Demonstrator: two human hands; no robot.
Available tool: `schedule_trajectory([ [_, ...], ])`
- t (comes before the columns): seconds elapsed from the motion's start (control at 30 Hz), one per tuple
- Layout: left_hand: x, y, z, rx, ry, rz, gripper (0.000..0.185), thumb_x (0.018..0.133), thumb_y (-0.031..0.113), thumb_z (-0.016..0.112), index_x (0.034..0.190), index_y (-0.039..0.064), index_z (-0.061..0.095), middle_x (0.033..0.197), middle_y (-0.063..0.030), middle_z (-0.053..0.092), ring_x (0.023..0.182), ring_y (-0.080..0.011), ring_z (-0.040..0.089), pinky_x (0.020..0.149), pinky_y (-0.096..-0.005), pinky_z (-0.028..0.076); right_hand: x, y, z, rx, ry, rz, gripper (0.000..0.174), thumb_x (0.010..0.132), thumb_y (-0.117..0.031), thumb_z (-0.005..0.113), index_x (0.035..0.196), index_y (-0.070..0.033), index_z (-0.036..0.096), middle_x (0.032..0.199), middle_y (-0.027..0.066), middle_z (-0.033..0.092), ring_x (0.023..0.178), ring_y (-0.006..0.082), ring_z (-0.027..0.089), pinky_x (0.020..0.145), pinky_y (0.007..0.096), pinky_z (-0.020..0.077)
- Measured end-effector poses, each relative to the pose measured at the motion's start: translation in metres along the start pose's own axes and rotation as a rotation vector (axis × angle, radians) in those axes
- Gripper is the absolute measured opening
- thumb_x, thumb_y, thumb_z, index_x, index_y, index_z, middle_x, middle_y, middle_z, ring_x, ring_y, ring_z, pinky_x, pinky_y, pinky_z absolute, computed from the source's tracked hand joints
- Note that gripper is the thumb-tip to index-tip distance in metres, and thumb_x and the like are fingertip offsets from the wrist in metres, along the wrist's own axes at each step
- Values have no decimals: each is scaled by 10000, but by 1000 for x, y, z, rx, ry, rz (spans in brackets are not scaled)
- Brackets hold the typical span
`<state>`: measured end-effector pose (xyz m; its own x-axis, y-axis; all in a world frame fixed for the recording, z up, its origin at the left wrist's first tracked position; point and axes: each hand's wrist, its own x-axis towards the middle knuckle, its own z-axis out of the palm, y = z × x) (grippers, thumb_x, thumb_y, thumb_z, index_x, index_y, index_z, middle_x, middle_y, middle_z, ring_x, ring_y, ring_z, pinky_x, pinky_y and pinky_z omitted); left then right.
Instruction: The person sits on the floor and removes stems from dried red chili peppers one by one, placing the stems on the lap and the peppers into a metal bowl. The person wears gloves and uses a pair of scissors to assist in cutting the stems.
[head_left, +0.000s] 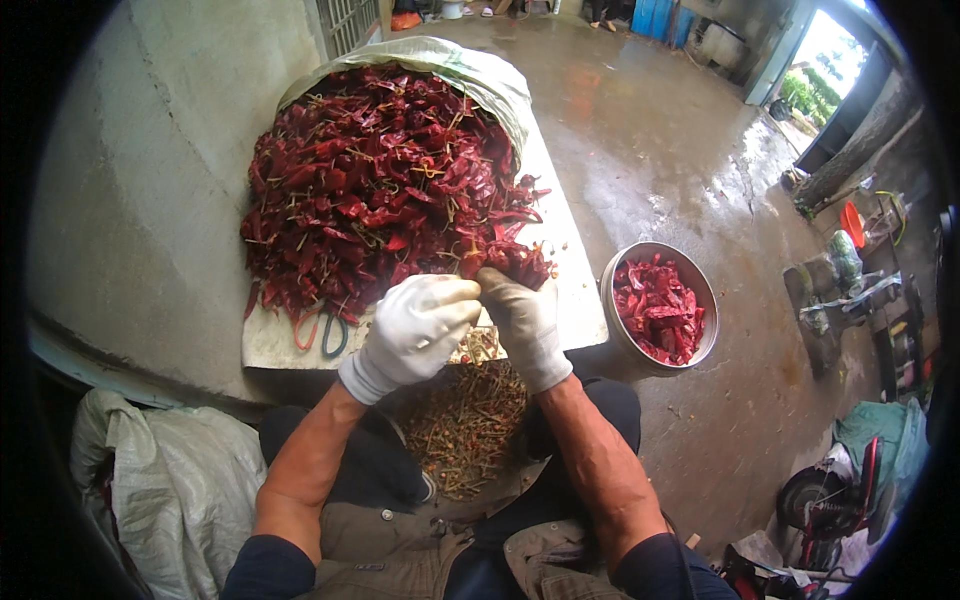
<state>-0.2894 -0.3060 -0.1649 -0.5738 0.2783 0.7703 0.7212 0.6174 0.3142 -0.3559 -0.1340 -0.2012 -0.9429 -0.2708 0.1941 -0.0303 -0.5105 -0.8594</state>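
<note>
Both hands wear white knit work gloves and meet at the table's front edge. My right hand (523, 319) is closed around a small bunch of dried red chili peppers (519, 261). My left hand (424, 322) has its fingers curled in against the right thumb, just below one chili (471, 262). Whatever lies between the left fingertips is hidden. Behind the hands, a large heap of dried red chilies with stems (382, 180) spills from a white woven sack (480, 64) onto a pale tabletop (577, 307). A pair of scissors (322, 334) shows its red and dark handles under the heap's front edge.
A round metal bucket (711, 330) of red chilies stands right of the table. Cut stems (469, 442) litter the floor between my legs. A stuffed woven sack (180, 480) sits at left, beside a concrete wall (150, 187). The concrete floor (637, 127) looks wet.
</note>
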Motion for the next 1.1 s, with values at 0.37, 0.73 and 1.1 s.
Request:
schedule_trajectory([
  [0.37,16,-1,-21,-534,20,-1105,125,970,80,699,1060,18,761,795,17,696,598,3,549,501,-173,402,-14,-9,18,-624,-165,-286,440,864,-44,796,1267,14,629,1115,148,735,1025,193,719,896,318,568],
  [0.73,3,-7,-16,-130,3,-242,221,861,-83,721,1074,-24,734,1002,-130,735,922,-224,726,813,-313,580,-4,-20,14,-296,-205,288,237,818,-114,839,1009,-48,714,825,-29,683,765,59,600,696,267,507],
  [1.1,-4,-1,-14,-274,12,-573,85,892,-46,710,970,-16,726,855,-71,725,720,-115,702,619,-267,543,-5,-7,8,-526,-313,107,227,870,-178,795,969,-22,662,759,4,669,726,65,586,672,294,509],
])
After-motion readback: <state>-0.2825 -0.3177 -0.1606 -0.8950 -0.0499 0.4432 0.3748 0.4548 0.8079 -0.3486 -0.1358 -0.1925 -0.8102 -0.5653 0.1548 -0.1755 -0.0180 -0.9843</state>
